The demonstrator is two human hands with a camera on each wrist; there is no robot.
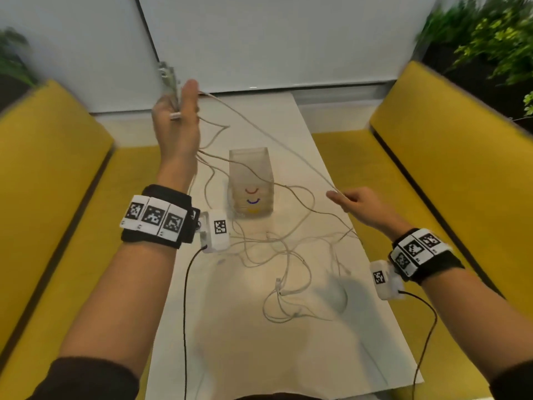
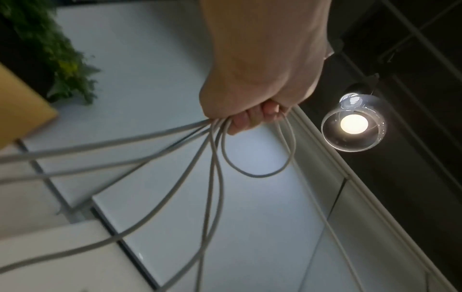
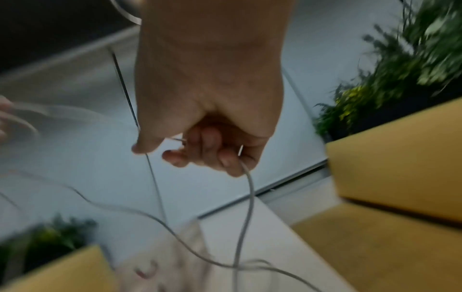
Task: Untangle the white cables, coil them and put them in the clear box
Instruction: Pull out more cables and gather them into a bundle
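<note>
My left hand [image 1: 178, 122] is raised above the far left of the white table [image 1: 331, 342] and grips a bunch of white cable loops [image 2: 220, 158]. One strand [image 1: 268, 137] runs taut from it down to my right hand [image 1: 354, 202], which holds it in curled fingers [image 3: 212, 156] over the table's right edge. More white cables [image 1: 277, 255] lie tangled on the table in front of the clear box [image 1: 251, 183]. The box stands upright mid-table with coloured arcs on its near side. Some strands drape across it.
Yellow benches [image 1: 432, 157] flank the table on both sides. Green plants [image 1: 490, 39] stand behind them. A white wall panel [image 1: 274, 39] closes the far end. A lit glass lamp [image 2: 353, 123] hangs overhead. Black wires [image 1: 186, 298] trail from the wrist cameras.
</note>
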